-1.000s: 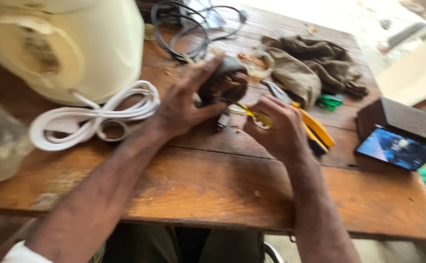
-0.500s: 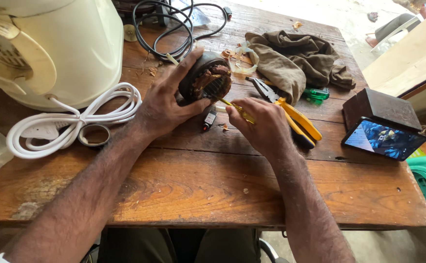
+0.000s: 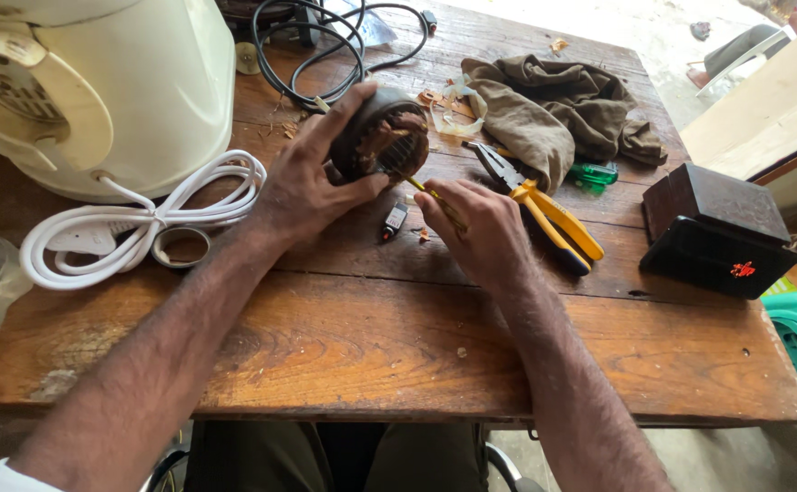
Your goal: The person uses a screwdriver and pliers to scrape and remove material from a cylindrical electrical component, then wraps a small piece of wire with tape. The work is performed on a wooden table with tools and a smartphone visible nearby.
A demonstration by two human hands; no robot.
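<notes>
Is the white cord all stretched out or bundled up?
Bundled up. The white cord lies in a looped coil on the wooden table, pinched together in the middle, beside the cream appliance.

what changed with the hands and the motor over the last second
Little changed. The left hand kept its grip on the round motor, tilting its open face a bit more toward the camera. The right hand kept the thin yellow-handled tool, its tip at the motor's windings throughout. Nothing was picked up or put down. The yellow pliers, brown cloth, white cord and wooden table stayed put.
</notes>
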